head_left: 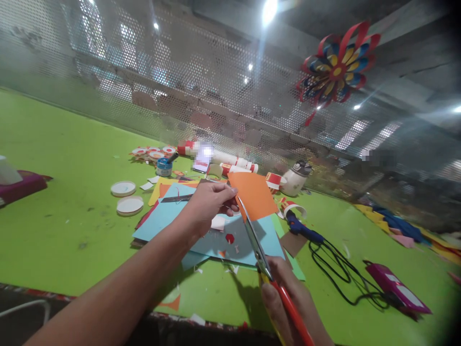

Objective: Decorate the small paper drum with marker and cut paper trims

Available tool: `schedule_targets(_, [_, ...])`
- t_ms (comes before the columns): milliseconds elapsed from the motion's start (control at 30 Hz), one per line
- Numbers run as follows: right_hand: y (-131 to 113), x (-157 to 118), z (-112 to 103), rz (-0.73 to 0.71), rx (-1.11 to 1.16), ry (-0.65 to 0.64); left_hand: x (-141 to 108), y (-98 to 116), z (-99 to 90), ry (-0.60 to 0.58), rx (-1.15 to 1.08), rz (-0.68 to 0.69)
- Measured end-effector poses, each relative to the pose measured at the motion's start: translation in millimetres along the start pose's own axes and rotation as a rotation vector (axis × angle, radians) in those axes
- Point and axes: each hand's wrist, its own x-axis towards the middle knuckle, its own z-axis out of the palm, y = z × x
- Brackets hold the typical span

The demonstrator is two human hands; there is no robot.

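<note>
Between the thumb and fingers of my left hand (pixel 212 202) is the left edge of an orange paper sheet (pixel 255 194). Wrapped round red-and-yellow handles, my right hand (pixel 288 293) holds metal scissors (pixel 257 245), their blades pointing up and away, with the tips at the orange sheet's lower left edge. Below both hands lies a stack of light blue paper (pixel 162 226) with a small red piece (pixel 229 238) and paper scraps on it. A dark ruler-like strip (pixel 176 198) rests on the stack, left of my left hand.
A blue glue gun (pixel 304 229) with a black cable sits right of the papers, near a purple box (pixel 396 288). Two white lids (pixel 129 205), a blue jar (pixel 164 166), a phone (pixel 202 158), paper rolls (pixel 237 169) and a white jug (pixel 296 178) stand or lie around on the green table (pixel 86 240).
</note>
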Motion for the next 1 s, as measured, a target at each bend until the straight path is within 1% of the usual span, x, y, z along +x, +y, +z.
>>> schedule_targets(100, [-2.0,0.4,1.6,0.007,-0.01,0.015,-1.1,-0.1,0.3,0.001,-0.014,0.005])
schedule_targets(267, [-5.5,2.1,1.7,0.038,-0.017,-0.008,-1.1,-2.8,-0.2,-0.017,-0.019,0.005])
schedule_targets(500, [-3.1,3.0,3.0,0.022,-0.016,0.0,-1.0,-4.0,-0.4,-0.033,-0.025,0.023])
schedule_targets(667, [0.0,1.8,4.3,-0.001,-0.01,-0.003,-1.0,-3.3,-1.2,0.003,-0.019,0.029])
schedule_targets(867, [-0.3,0.6,5.9,0.007,-0.038,-0.016,0.2,-1.1,-1.7,0.079,-0.085,0.011])
schedule_targets(1000, [-2.1,1.7,7.4,-0.01,0.009,-0.018,-1.7,-0.9,0.0,0.058,-0.091,0.001])
